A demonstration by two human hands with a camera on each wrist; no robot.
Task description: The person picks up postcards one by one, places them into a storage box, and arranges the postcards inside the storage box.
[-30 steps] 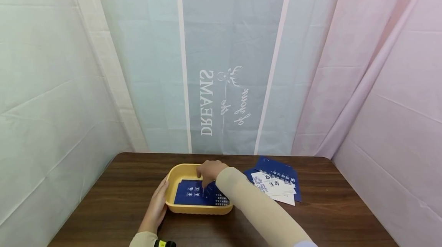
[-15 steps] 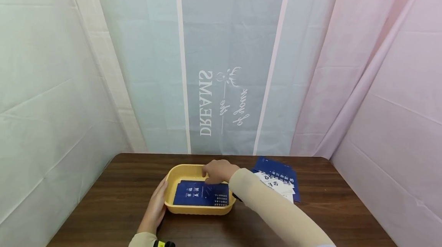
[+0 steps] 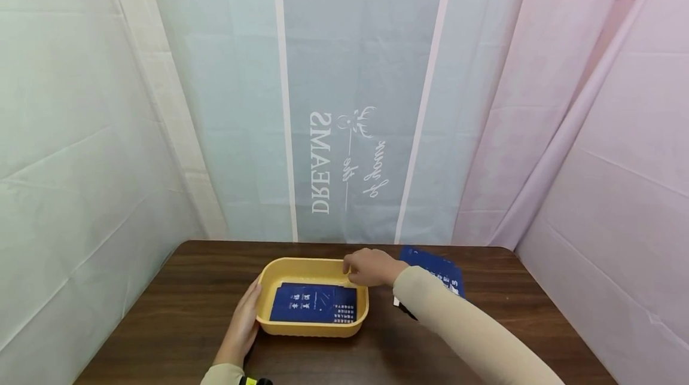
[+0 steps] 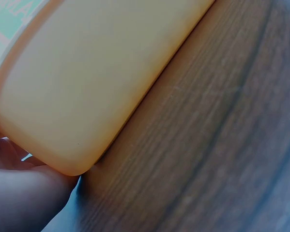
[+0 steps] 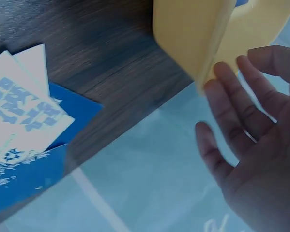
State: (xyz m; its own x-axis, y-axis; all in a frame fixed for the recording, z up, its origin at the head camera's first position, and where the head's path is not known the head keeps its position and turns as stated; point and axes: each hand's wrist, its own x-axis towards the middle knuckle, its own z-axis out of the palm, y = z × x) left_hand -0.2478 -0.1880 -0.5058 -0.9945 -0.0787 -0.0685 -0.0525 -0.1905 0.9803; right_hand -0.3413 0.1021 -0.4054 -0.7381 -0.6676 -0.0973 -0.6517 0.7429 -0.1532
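Note:
A yellow basket [image 3: 309, 329] stands on the table with blue printed cards [image 3: 312, 303] lying flat inside. Against its left side rests my left hand [image 3: 241, 322], fingers extended along the wall; in the left wrist view that hand [image 4: 26, 193] touches the end of the basket [image 4: 77, 96]. Over the basket's far right corner is my right hand [image 3: 372, 266]. The right wrist view shows this hand [image 5: 261, 125] with relaxed, spread fingers and nothing held, close to the basket rim [image 5: 215, 48].
Right of the basket, blue cards [image 3: 433, 265] lie on the wooden table [image 3: 511, 313], partly hidden by my right forearm. White cards [image 5: 26, 106] overlap blue ones in the right wrist view. Fabric curtains [image 3: 355, 44] hang behind and at both sides.
My right hand has moved right, from above the cards in the basket to its far right corner. Its forearm now covers most of the white cards. The left hand stays in place.

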